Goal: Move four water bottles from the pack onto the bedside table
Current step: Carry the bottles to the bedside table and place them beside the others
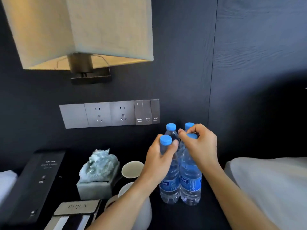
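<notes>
Four water bottles stand upright in a tight two-by-two cluster on the dark surface [166, 218], right up against the wall, blue caps all on. The left hand [162, 156] is wrapped around the neck of the front left bottle [169, 188], fingers closed on it just under the cap, thumb across the front. The right hand [201, 145] comes over the top of the front right bottle [190, 185], fingertips pinched at its cap; whether it truly grips or just touches, I cannot tell for sure. Behind them, the back left bottle [171, 128] shows its cap and shoulder clear of both hands, and the back right bottle [188, 125] peeks out only as a cap above the right knuckles.

Left of the cluster, two white cups [132, 169] sit near the left forearm, one behind the other. Further left, a pale green carved ornament [99, 165] rests on a grey block. A black box [33, 185] stands at the far left. On the wall, a socket panel [109, 114] runs under a lit lamp [79, 30]. White bedding [269, 185] lies at the right.
</notes>
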### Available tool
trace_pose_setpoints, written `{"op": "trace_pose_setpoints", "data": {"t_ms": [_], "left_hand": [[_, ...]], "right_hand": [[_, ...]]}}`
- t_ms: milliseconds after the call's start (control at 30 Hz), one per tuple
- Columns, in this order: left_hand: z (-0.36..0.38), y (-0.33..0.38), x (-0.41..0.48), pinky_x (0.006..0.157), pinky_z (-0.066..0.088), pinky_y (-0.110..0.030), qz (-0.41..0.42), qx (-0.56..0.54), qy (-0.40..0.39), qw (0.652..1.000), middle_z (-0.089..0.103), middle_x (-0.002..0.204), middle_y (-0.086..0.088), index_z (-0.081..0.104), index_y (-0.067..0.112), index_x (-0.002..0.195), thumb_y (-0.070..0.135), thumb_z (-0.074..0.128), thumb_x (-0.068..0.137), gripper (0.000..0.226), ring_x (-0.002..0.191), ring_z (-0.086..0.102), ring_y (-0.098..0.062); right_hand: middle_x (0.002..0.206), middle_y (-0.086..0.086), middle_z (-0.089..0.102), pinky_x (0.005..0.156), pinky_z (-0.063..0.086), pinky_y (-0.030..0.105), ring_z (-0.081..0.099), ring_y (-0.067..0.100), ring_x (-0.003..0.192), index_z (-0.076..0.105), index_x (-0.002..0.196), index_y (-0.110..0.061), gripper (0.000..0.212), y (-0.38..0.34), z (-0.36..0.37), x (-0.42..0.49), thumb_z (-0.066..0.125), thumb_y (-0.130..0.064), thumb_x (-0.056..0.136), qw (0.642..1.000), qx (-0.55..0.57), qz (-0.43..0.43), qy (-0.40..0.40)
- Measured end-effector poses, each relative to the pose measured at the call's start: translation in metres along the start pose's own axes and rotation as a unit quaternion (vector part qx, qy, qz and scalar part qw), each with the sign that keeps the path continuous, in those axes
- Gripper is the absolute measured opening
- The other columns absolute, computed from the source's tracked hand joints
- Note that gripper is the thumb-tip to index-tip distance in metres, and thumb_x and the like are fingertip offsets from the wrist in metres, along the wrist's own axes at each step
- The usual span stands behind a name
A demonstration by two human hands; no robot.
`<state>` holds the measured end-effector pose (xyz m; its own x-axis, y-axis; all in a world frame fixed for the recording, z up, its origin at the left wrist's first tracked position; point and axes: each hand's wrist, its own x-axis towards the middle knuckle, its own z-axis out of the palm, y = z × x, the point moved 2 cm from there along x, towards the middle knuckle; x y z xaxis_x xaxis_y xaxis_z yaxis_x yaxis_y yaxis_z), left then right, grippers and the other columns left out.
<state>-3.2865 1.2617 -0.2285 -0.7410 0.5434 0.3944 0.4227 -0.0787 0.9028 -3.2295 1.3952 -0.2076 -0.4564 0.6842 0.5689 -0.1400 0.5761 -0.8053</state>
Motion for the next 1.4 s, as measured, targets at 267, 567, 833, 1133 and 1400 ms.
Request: {"op": "trace_pose_setpoints", "data": {"t_ms": [267, 567, 833, 1133, 1400], "left_hand": [[0.008, -0.027, 0.014, 0.081, 0.058, -0.036, 0.041, 0.062, 0.074, 0.995, 0.069, 0.103, -0.008, 0.059, 0.042, 0.101, 0.069, 0.057, 0.084, 0.033, 0.091, 0.071, -0.017], [0.001, -0.025, 0.016, 0.095, 0.055, -0.041, 0.011, 0.131, 0.037, 0.991, 0.063, 0.112, 0.004, 0.053, 0.039, 0.108, 0.078, 0.049, 0.078, 0.049, 0.11, 0.063, -0.016], [-0.025, -0.019, 0.003, 0.097, 0.058, -0.04, -0.046, 0.164, -0.082, 0.982, 0.058, 0.128, 0.012, 0.045, 0.04, 0.138, 0.031, 0.072, 0.076, 0.068, 0.115, 0.062, -0.006], [-0.024, -0.017, 0.0, 0.083, 0.062, -0.034, -0.012, 0.184, -0.037, 0.982, 0.063, 0.107, 0.013, 0.048, 0.038, 0.135, 0.032, 0.086, 0.078, 0.069, 0.095, 0.069, -0.008], [-0.025, -0.009, 0.0, 0.083, 0.057, -0.033, -0.014, 0.176, -0.035, 0.984, 0.065, 0.113, 0.003, 0.053, 0.034, 0.135, 0.036, 0.079, 0.079, 0.063, 0.094, 0.066, -0.012]], "right_hand": [[0.09, -0.012, 0.063, 0.072, 0.054, 0.031, 0.063, 0.007, 0.081, 0.059, 0.08, -0.027, 0.026, 0.011, 0.006, -0.002, 0.07, -0.05, 0.083, 0.996, 0.01, -0.083, 0.02], [0.107, -0.011, 0.046, 0.075, 0.056, 0.032, 0.058, 0.006, 0.091, 0.046, 0.115, -0.036, 0.036, 0.029, -0.005, -0.017, 0.057, -0.058, 0.087, 0.98, -0.107, -0.141, -0.094], [0.114, -0.005, 0.047, 0.085, 0.058, 0.036, 0.06, 0.013, 0.098, 0.03, 0.133, -0.055, 0.07, 0.027, -0.031, -0.008, 0.066, -0.069, 0.074, 0.948, -0.192, -0.09, -0.236], [0.125, 0.001, 0.056, 0.095, 0.055, 0.04, 0.061, 0.019, 0.108, 0.027, 0.144, -0.051, 0.091, 0.023, -0.032, -0.009, 0.077, -0.059, 0.068, 0.948, -0.173, -0.092, -0.25], [0.109, -0.004, 0.062, 0.088, 0.059, 0.047, 0.066, 0.015, 0.095, 0.033, 0.145, -0.054, 0.079, 0.024, -0.043, -0.011, 0.074, -0.055, 0.077, 0.953, -0.14, -0.084, -0.256]]}}
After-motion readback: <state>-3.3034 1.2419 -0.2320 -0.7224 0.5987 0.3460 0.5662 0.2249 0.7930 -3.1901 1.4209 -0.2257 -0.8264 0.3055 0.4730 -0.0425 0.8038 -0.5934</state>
